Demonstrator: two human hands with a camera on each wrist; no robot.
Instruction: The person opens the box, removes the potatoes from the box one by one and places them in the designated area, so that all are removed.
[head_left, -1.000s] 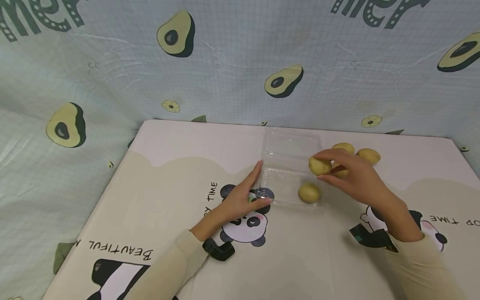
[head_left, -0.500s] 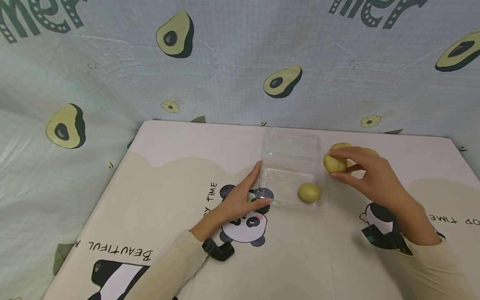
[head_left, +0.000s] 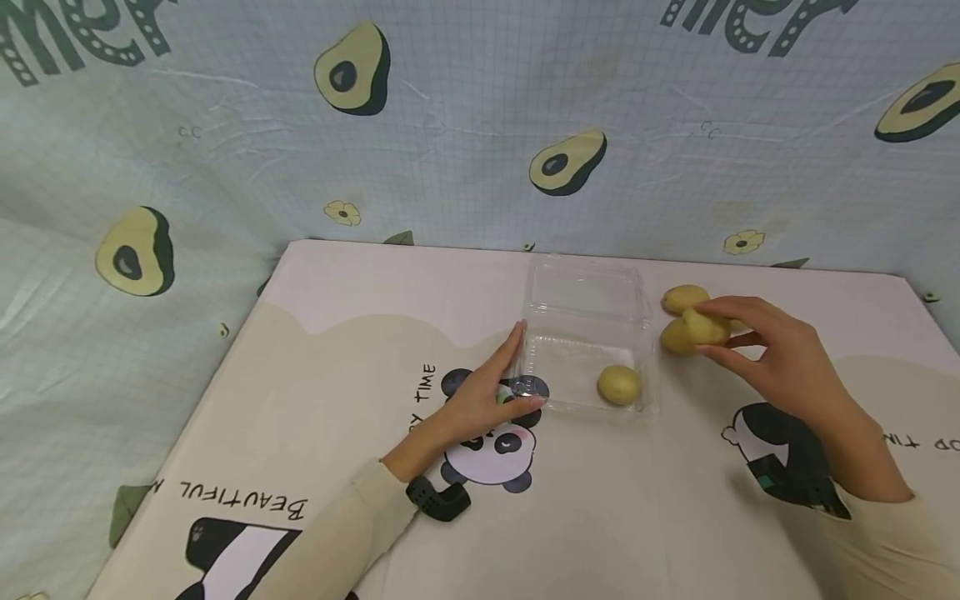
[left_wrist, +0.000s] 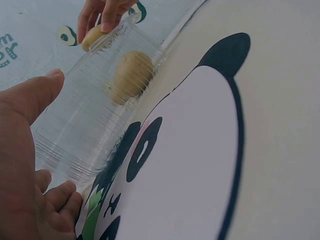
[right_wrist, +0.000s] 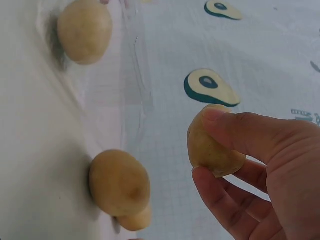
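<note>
A clear plastic clamshell container lies with its lid folded back. Inside its tray, toward the right, sits one potato. My left hand rests against the container's left side, fingers extended and thumb spread at the near corner. Between thumb and fingertips my right hand pinches another potato, raised to the right of the container. Two loose potatoes show close by: one potato at the back and one potato partly covered by the held one. A sliver of yellow shows behind the right fingers.
The table wears a cream cover printed with pandas and lettering. Behind it hangs a pale curtain with avocado prints, meeting the table's back edge. A black strap device is on the left wrist, and a similar one on the right.
My right hand has moved right, carrying the pinched potato from the container's right edge to over the loose potatoes. The left hand, container and the potato inside have stayed put.
</note>
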